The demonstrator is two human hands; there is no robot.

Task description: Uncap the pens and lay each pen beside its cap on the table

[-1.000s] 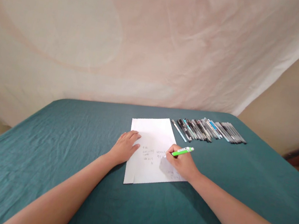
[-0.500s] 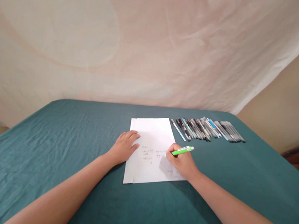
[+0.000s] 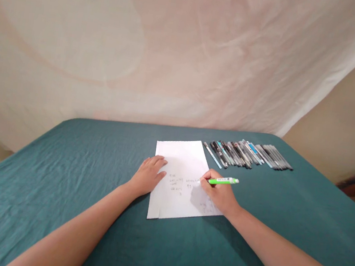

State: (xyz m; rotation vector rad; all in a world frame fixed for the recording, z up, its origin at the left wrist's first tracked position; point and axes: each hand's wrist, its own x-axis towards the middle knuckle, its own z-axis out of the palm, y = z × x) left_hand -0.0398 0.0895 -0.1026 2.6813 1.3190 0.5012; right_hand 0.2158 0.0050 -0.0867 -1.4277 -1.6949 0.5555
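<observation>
Right hand (image 3: 218,194): closed in a writing grip, thumb and fingers pinching the green pen near its point; its lower side rests over the right edge of the paper.
Green pen (image 3: 223,181): in the pinch, its rear end slanting out to the right of the grip, its tip just left of the fingertips at the written lines; whether the tip meets the paper is too small to tell.
Left hand (image 3: 146,176): well to the left of the pen grip, laid flat with fingers extended and thumb apart, pinching nothing; its fingertips lie on the paper's left edge, seemingly steadying it.
White paper (image 3: 182,156): under the pen tip, reaching left and away from the grip.
Writing done: a block of short handwritten lines (image 3: 176,181) left of the grip, a shorter group beside the pen tip, and faint marks below the pinch, near the wrist; the words are unreadable.
Writing left: the work looks partway through, with the paper's far portion, beyond the grip, unmarked; how much more is meant cannot be told.
Row of pens (image 3: 238,154): beyond the grip and to its right, side by side, apart from both hands.
Green cloth (image 3: 110,149): beneath paper, pens and forearms.
</observation>
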